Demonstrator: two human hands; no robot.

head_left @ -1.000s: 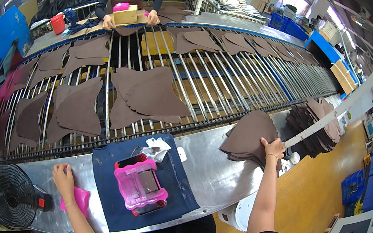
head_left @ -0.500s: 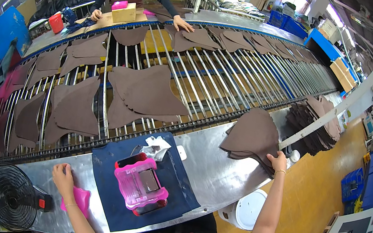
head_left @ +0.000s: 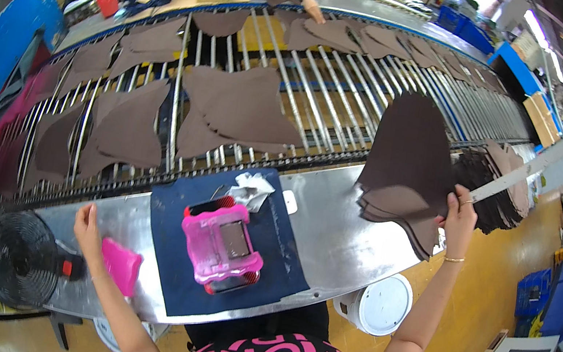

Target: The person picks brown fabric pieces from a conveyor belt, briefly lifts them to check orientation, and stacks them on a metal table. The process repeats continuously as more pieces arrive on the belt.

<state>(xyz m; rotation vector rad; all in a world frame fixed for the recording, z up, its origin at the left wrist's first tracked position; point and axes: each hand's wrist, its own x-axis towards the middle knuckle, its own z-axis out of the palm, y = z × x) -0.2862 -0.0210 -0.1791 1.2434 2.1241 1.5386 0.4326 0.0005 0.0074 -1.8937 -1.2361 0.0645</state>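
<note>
My right hand point(head_left: 459, 215) grips the edge of a dark brown cut panel point(head_left: 417, 135), a smooth, fabric- or leather-like sheet, which is tilted up off a small stack of like panels point(head_left: 398, 209) on the metal table. My left hand point(head_left: 89, 230) is raised over the table's left part, fingers loosely bent with nothing visible in them. Close by it lies a bright pink piece point(head_left: 120, 266). Between my hands, a pink frame-like fixture point(head_left: 222, 248) with red-and-black ends and a dark block in its middle rests on a dark blue mat point(head_left: 273, 278).
Beyond the metal table point(head_left: 327, 257) runs a slatted conveyor point(head_left: 323, 101) carrying several brown panels point(head_left: 240, 110). A black fan point(head_left: 18, 256) stands at left. A slanting pale post point(head_left: 549, 159) and a panel pile point(head_left: 494, 180) are at right. A co-worker's hand point(head_left: 313, 10) reaches across the far side.
My right hand has lifted the top panel's far end up from the stack. My left hand has risen slightly. The whole view has shifted, and the co-worker leans lower.
</note>
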